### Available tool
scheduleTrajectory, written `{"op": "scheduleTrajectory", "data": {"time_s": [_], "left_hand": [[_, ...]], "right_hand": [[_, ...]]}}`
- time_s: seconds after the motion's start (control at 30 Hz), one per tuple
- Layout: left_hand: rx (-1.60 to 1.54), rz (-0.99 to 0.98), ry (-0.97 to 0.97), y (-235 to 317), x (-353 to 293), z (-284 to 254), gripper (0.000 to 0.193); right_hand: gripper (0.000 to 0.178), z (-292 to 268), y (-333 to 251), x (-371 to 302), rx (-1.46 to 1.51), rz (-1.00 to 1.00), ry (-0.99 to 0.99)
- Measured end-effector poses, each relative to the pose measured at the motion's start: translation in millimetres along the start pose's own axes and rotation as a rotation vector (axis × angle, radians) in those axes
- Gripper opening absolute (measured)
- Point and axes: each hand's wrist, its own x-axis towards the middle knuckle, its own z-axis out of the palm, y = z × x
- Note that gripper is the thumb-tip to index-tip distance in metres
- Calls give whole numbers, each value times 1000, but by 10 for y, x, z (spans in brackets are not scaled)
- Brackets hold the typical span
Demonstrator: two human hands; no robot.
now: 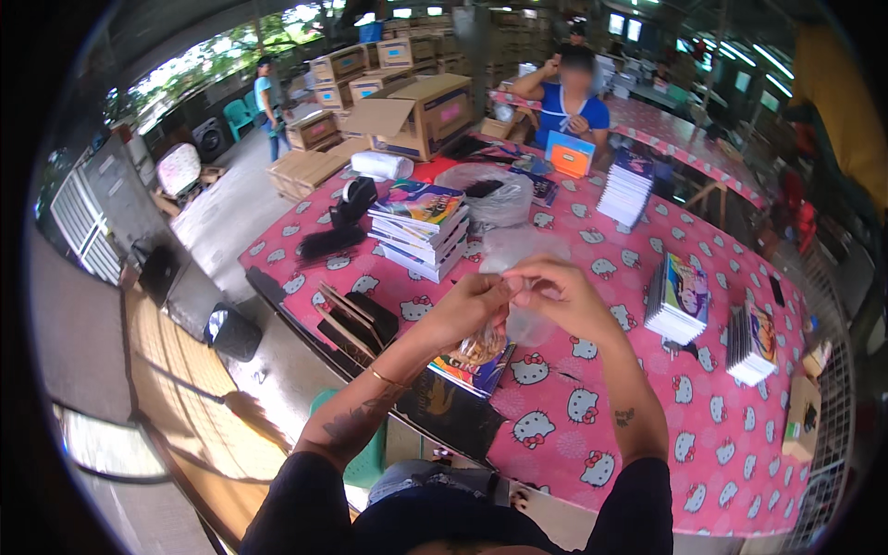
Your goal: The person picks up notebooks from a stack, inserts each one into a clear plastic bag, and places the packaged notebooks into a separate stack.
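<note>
My left hand [470, 303] is closed around the gathered neck of a small clear plastic bag [483, 346] with brownish bits in it. The bag hangs below the fingers, over the near edge of the table. My right hand [562, 287] meets the left at the fingertips, its thumb and forefinger pinched at the bag's top. Just under the bag lies a colourful booklet [474, 372], partly covered by it. Behind my hands, a sheer plastic bag [525, 244] rests on the pink patterned tablecloth [555, 421].
Stacks of booklets stand at left [421, 227], far right [629, 185] and right [675, 301]. A dark holder with wooden dividers [359, 319] sits by the left edge. Across the table a person in blue [573, 106] sits; another person [268, 106] stands near cardboard boxes [425, 116].
</note>
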Motion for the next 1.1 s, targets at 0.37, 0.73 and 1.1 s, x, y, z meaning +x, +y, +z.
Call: {"op": "scheduleTrajectory", "data": {"time_s": [0.37, 0.73, 1.1], "left_hand": [[146, -98, -476, 188, 145, -52, 32], [688, 529, -349, -1139, 899, 411, 11], [74, 566, -384, -818, 2034, -1143, 26]], "right_hand": [[23, 375, -504, -465, -313, 155, 410], [24, 922, 144, -874, -795, 697, 1025], [25, 1317, -1077, 66, -646, -261, 1016]]}}
